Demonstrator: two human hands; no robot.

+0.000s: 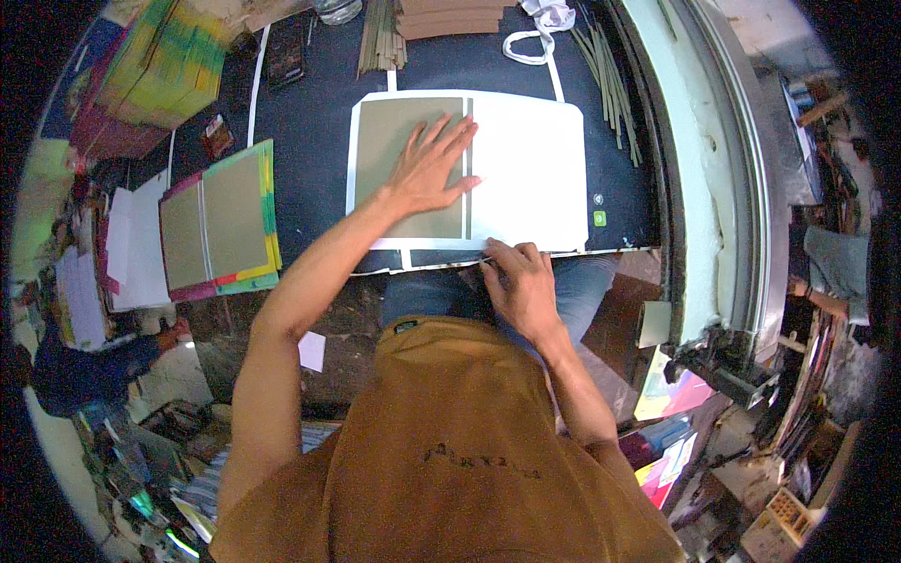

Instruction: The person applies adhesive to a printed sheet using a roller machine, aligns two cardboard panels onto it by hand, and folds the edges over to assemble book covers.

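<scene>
A large white sheet (528,169) lies on the dark table in front of me, its far corners cut off. On its left half rests a grey-brown cardboard panel (385,141), with a narrow cardboard strip (467,211) along the panel's right side. My left hand (430,171) lies flat across the panel, fingers spread and tips reaching the strip. At the sheet's near edge, just right of the strip, my right hand (521,281) is curled with thumb and fingers close together. What those fingers pinch is too small to make out.
To the left lie finished-looking covers (235,225) with coloured edges and a tall stack of green-yellow sheets (169,70). Bundled cardboard strips (380,38), brown boards (450,17) and a white cloth (549,14) sit at the back. Loose strips (610,84) lie right, beside a metal frame (723,188).
</scene>
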